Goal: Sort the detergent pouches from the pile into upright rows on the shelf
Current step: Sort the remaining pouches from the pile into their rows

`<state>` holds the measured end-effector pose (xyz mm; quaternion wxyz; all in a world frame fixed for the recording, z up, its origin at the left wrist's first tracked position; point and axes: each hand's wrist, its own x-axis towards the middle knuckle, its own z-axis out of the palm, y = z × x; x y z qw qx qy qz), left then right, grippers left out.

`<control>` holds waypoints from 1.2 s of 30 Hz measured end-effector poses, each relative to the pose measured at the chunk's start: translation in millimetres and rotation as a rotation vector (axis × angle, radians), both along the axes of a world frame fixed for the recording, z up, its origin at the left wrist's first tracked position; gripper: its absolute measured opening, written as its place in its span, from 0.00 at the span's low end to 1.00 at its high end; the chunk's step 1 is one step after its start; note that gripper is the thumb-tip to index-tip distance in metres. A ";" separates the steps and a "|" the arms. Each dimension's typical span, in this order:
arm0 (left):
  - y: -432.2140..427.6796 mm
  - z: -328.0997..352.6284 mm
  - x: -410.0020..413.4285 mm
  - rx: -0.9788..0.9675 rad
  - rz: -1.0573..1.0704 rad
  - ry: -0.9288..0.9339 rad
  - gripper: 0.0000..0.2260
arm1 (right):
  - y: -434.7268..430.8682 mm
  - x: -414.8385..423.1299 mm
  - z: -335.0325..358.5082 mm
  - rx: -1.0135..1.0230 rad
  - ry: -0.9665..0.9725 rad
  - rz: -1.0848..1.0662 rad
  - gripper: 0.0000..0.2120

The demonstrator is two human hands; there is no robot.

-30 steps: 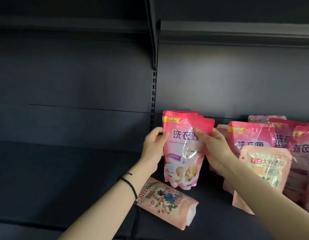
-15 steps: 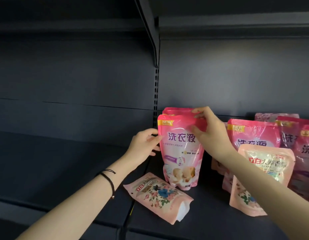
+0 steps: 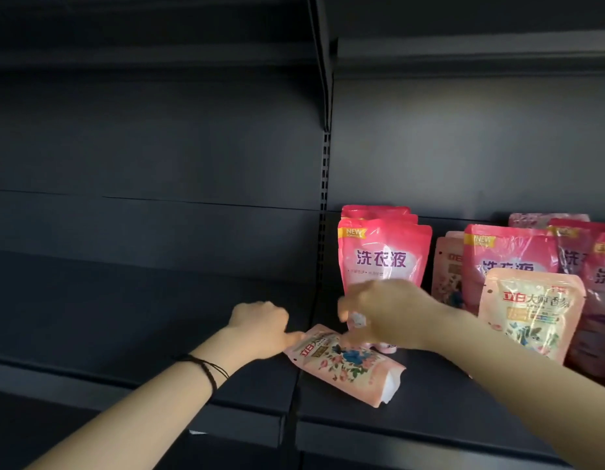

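Dark matte shelf (image 3: 430,418), dim lighting. The floral pouch (image 3: 345,362) lay flat near the front edge: glossy soft film, plump and slippery-looking, white gusset end toward me. I had the left hand (image 3: 260,329) touching its top corner and the right hand (image 3: 392,313) blurred just above it, fingers curled. Couldn't tell if either actually gripped. Just behind it stood the pink pouch (image 3: 382,252), upright. My worry: a sloppy lift could let the floppy bag slip out, or bump that pink one over
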<state>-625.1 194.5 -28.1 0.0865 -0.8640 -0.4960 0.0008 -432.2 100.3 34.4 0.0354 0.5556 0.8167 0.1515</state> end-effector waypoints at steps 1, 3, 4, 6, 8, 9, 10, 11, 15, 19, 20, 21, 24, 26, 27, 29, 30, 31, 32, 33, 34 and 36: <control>0.4 -4.2 1.3 -0.032 0.028 -0.009 0.26 | 0.5 -3.5 -7.5 -0.097 -0.031 -0.063 0.24; 2.5 -12.1 4.2 -0.094 0.070 -0.105 0.26 | 0.7 -6.8 -21.1 -0.279 -0.029 -0.179 0.29; 4.2 -15.3 6.3 -0.131 0.085 -0.173 0.25 | 0.8 -6.6 -26.6 -0.342 0.008 -0.228 0.30; 8.8 -21.9 10.6 -0.207 0.112 -0.283 0.20 | 1.7 -4.2 -35.6 -0.397 0.119 -0.292 0.33; 15.9 -25.6 13.2 -0.325 0.135 -0.425 0.14 | 2.8 -1.5 -39.5 -0.401 0.229 -0.324 0.36; 18.4 -27.6 13.6 -0.395 0.144 -0.516 0.12 | 3.1 -0.6 -40.4 -0.410 0.281 -0.336 0.36; 19.8 -28.6 13.6 -0.441 0.144 -0.596 0.10 | 3.2 0.0 -41.2 -0.418 0.327 -0.344 0.36; 20.0 -28.8 13.7 -0.458 0.137 -0.657 0.09 | 3.8 0.2 -42.0 -0.420 0.362 -0.348 0.36; 12.8 -29.5 17.0 -0.435 0.110 -0.858 0.10 | 4.3 1.0 -47.2 -0.417 0.466 -0.367 0.37; 0.3 -13.7 12.9 -0.479 0.068 -1.101 0.08 | 0.1 4.3 -52.5 -0.378 0.625 -0.360 0.39; -4.0 -7.8 9.6 -0.500 0.038 -1.180 0.08 | -2.2 4.7 -53.8 -0.370 0.698 -0.352 0.40; -8.3 -1.9 5.9 -0.516 -0.001 -1.247 0.08 | -4.3 4.6 -55.4 -0.358 0.796 -0.339 0.38; -22.3 16.9 5.3 -0.518 -0.123 -1.378 0.08 | -14.2 7.1 -59.2 -0.263 1.250 -0.265 0.21; -29.0 29.7 14.7 -0.461 -0.194 -1.397 0.07 | -18.8 9.2 -62.0 -0.199 1.554 -0.236 0.12; -32.5 35.0 23.0 -0.419 -0.227 -1.391 0.06 | -20.6 11.8 -64.3 -0.162 1.646 -0.212 0.10; -38.9 41.3 41.3 -0.353 -0.277 -1.416 0.06 | -22.8 16.5 -69.5 -0.075 1.752 -0.169 0.09; -42.0 42.2 49.9 -0.348 -0.297 -1.451 0.05 | -22.6 18.5 -72.2 -0.034 1.802 -0.159 0.09; -44.3 41.3 57.4 -0.355 -0.313 -1.483 0.05 | -22.0 20.0 -75.1 0.001 1.859 -0.153 0.09; -46.8 38.9 64.3 -0.360 -0.324 -1.506 0.05 | -22.1 21.5 -77.6 0.021 1.908 -0.147 0.09; -48.3 35.4 70.1 -0.358 -0.326 -1.527 0.06 | -22.3 22.6 -80.1 0.027 1.940 -0.141 0.09; -49.1 31.7 75.2 -0.352 -0.321 -1.550 0.06 | -22.6 23.8 -82.8 0.025 1.955 -0.134 0.10; -49.6 24.4 81.3 -0.318 -0.285 -1.587 0.06 | -23.6 26.3 -86.7 0.019 1.955 -0.126 0.10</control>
